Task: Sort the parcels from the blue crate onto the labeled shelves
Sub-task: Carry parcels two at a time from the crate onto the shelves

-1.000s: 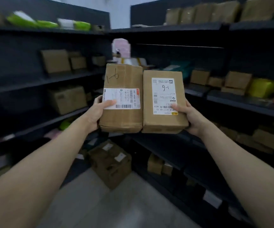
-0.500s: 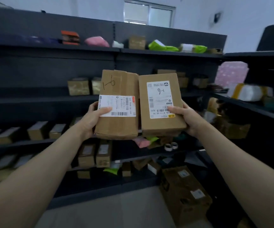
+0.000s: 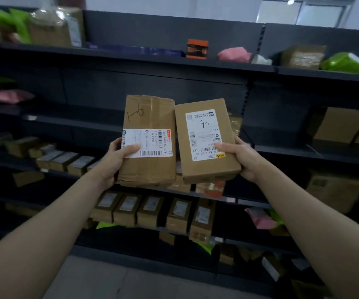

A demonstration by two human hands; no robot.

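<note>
Kept both parcels raised before the dark grey metal shelving (image 3: 152,91), grips unchanged from half a second earlier. Clasped the taped, creased brown cardboard parcel (image 3: 150,124) in the left hand (image 3: 118,161), fingers wrapped behind its left edge, thumb pressed on its white shipping label (image 3: 152,143). Gripped the smooth brown cardboard box (image 3: 206,169) in the right hand (image 3: 243,158), fingers curled behind its right edge, thumb on its white label (image 3: 203,132). Had held them upright and flush earlier; now tipped the box clockwise, meeting the parcel only near the top, with a thin wedge of gap lower down. Swung the view left along the shelving: brought the small orange box (image 3: 196,48) and pink poly bag (image 3: 234,54) on the top shelf to upper centre, pushed the window (image 3: 303,15) into the top right corner, lost the big floor carton from sight. Gained a row of small labelled cartons (image 3: 152,210) on a lower shelf beneath.

Read "1-6" handwritten in dark marker on the parcel's bare cardboard above the label. Made out "642 H468 00 C33" printed sideways beside that label's barcode. Found "1-6" again, handwritten upside down on the box's label, with "K117", "H33" and "672B K117 00 33" printed upside down near its barcode. Could not read the smaller print.
</note>
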